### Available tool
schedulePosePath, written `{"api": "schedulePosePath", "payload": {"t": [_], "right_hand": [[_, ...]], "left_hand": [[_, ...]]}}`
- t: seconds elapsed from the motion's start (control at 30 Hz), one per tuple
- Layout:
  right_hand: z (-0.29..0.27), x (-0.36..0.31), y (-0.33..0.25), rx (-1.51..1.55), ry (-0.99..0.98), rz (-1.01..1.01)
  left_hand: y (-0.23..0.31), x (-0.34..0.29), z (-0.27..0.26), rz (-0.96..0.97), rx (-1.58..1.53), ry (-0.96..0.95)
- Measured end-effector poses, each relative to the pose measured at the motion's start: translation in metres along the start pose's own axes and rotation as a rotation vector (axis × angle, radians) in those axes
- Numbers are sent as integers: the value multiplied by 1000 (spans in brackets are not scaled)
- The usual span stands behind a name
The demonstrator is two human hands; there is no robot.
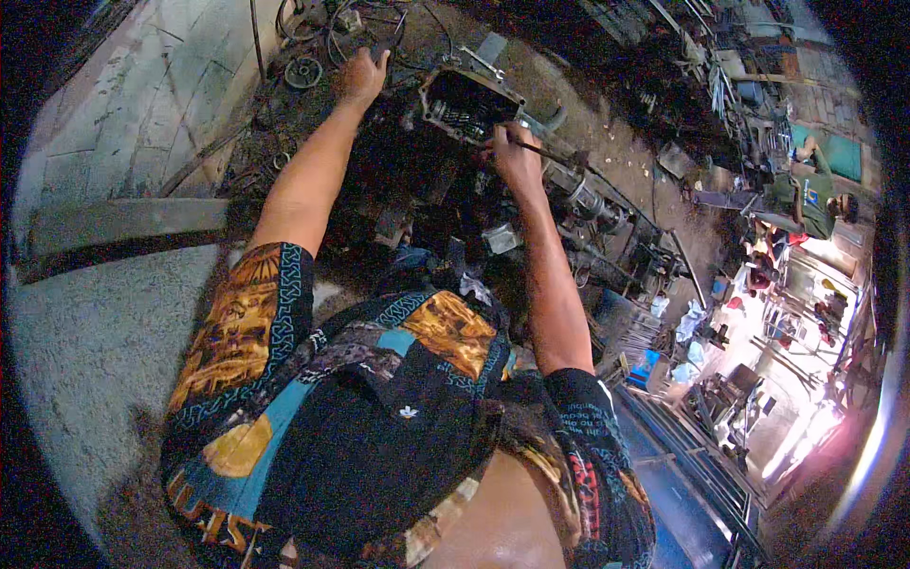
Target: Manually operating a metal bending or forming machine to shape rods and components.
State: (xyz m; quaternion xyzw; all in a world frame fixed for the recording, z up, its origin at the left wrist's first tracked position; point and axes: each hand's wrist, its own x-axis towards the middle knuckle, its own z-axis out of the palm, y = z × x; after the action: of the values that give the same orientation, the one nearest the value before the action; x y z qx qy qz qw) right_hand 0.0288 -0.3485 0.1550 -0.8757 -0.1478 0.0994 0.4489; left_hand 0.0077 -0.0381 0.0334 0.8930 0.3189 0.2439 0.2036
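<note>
An open metal gear housing (518, 98) lies ahead of me, with toothed gears (462, 120) showing inside. My right hand (518, 156) is at its near right edge, fingers curled round a thin dark rod (548, 153) that slants off to the right. What the fingertips touch inside the housing is hidden. My left hand (362, 80) is stretched out left of the housing, apart from it. Its fingers look curled, with the thumb raised beside something dark that I cannot make out.
A round wheel-like part (303, 72) and loose cables (334, 33) lie beyond my left hand. Cylindrical machine parts (597, 204) extend right of the housing. Blue metal frames (678, 474) stand at lower right. Another person (815, 194) is at far right, near a green panel (834, 156).
</note>
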Motion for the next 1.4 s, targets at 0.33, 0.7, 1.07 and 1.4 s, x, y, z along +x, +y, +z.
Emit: {"api": "schedulePosePath", "payload": {"t": [0.33, 0.7, 1.07, 1.4], "right_hand": [[16, -28, -40, -259, -71, -464], [13, -42, -2, -210, 38, -283], [19, -38, -21, -64, -4, -98], [19, -50, -18, -82, -41, -103]], "left_hand": [[-15, -6, 4, -9, -68, 69], [-11, -23, -23, -65, -140, 12], [-56, -69, -25, -74, -242, 72], [-29, -72, -64, 134, -322, 24]]}}
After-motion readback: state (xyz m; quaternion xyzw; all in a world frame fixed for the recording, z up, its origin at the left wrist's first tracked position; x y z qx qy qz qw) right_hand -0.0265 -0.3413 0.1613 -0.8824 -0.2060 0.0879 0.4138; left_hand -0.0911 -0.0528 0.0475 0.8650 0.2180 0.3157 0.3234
